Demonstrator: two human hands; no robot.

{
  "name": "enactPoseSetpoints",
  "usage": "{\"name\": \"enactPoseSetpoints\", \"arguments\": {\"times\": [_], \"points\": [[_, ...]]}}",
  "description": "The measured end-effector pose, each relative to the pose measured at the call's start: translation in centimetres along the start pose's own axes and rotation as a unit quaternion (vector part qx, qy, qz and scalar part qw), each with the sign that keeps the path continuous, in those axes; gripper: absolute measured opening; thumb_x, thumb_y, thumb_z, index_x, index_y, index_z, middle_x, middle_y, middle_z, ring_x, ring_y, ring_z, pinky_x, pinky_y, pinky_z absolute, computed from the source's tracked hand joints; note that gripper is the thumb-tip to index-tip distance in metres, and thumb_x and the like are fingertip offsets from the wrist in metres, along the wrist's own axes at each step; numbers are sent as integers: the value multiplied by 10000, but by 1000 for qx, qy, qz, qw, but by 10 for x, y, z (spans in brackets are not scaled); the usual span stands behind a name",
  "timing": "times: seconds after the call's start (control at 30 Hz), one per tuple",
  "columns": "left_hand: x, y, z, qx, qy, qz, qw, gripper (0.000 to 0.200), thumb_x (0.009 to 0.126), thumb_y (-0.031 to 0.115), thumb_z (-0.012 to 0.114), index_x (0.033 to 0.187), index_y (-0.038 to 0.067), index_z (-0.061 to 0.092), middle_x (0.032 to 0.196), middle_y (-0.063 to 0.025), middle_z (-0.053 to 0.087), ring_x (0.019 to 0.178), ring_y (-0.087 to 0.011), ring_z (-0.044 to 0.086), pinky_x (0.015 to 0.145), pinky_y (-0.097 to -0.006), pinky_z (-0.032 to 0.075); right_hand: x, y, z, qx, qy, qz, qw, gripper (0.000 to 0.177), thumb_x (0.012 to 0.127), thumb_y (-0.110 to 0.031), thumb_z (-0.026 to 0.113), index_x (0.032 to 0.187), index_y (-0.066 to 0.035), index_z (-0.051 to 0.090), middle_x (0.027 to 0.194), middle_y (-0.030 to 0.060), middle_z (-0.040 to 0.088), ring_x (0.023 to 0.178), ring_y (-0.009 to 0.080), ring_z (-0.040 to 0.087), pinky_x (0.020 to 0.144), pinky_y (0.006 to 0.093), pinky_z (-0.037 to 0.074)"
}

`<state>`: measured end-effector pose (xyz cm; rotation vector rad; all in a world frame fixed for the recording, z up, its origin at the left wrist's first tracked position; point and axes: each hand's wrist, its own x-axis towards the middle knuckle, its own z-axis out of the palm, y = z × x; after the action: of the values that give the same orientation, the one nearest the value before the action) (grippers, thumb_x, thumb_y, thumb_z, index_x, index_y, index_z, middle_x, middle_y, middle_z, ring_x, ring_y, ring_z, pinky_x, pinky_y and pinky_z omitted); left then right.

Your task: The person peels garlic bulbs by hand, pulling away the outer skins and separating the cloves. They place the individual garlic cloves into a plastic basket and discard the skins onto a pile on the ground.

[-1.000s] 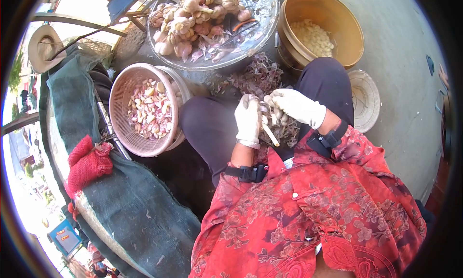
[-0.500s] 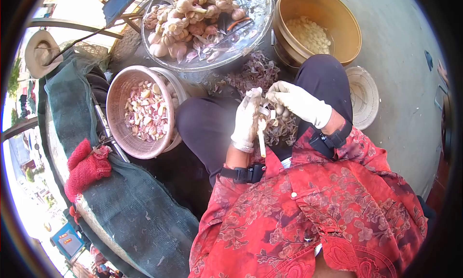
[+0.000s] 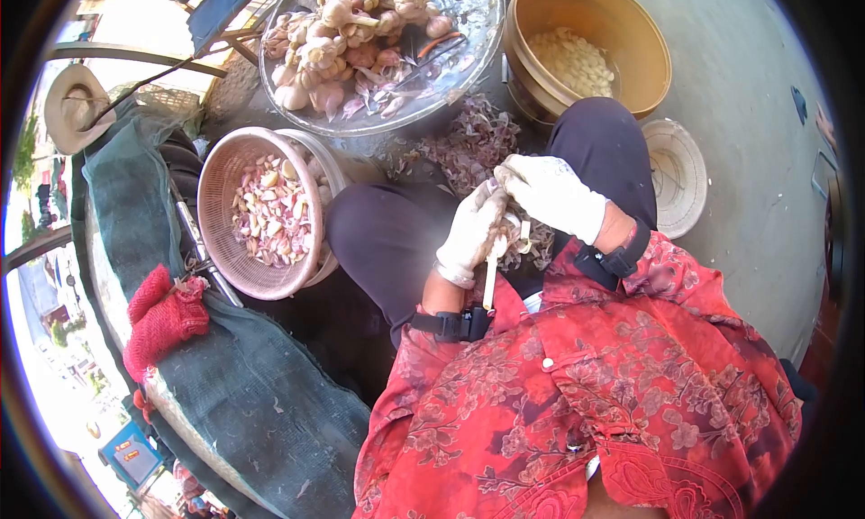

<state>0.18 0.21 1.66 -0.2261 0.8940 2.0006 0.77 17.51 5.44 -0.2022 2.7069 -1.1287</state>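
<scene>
My left hand (image 3: 470, 231), in a whitish glove, is closed around a garlic piece whose pale stalk (image 3: 490, 283) hangs down below the fingers. Touching its fingertips, my right hand (image 3: 551, 193), also gloved, pinches at the top of the same piece; what lies between the fingertips is too small to make out. Beneath both hands lies a heap of garlic skins (image 3: 532, 244) between the knees. A pink basket (image 3: 212, 208) of separated cloves (image 3: 270, 214) stands to the left of the left knee.
A round metal tray (image 3: 482, 64) bears garlic bulbs (image 3: 338, 37) and a tool with an orange part (image 3: 440, 43). A tan bucket (image 3: 644, 32) holds peeled cloves (image 3: 572, 61) in liquid. Beside the right knee is a pale bowl (image 3: 689, 190). Red knitted gloves (image 3: 167, 321) lie on dark netting (image 3: 243, 384).
My right hand has moved slightly left and closed in on my left hand, and their fingertips now meet. The hanging stalk has shifted slightly.
</scene>
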Motion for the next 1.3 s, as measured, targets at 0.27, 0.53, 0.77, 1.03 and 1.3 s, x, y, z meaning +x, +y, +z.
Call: {"name": "enactPoseSetpoints", "arguments": {"times": [0.27,0.53,0.77,1.03,1.3], "points": [[3,-9,4,203,70,75,974,213,946,186,471,1068,24,537,814,28,522,653,-36,460,558,-199,407,3,1,10,-30,-9,-18,999,221,936,-221,473,918,-20,563,779,187,603,768,376,596,665,450,469],[1,-2,7,-81,80,81,990,216,964,227,491,1045,41,564,887,-33,591,729,-97,555,638,-222,474,9,10,22,394,37,148,906,237,975,-227,458,971,-15,564,822,37,616,720,173,596,655,310,470],[-11,4,3,58,15,178,982,252,887,248,599,1023,39,564,897,-35,593,755,-117,571,662,-242,489,6,40,27,698,-57,196,686,224,963,-229,490,1058,-45,577,840,55,639,672,148,598,613,280,498],[6,1,0,-68,73,166,981,284,938,265,457,945,-1,558,808,-136,620,628,-202,607,521,-274,496,26,17,-62,756,20,136,640,359,967,-409,461,943,-60,537,874,73,609,661,144,563,615,320,481],[6,7,-1,-144,138,125,972,249,935,204,451,1004,-6,565,805,-144,627,588,-216,603,509,-274,498,26,12,-62,718,-30,159,677,416,971,-423,451,1080,-35,554,929,91,648,674,151,580,584,300,488]]}}
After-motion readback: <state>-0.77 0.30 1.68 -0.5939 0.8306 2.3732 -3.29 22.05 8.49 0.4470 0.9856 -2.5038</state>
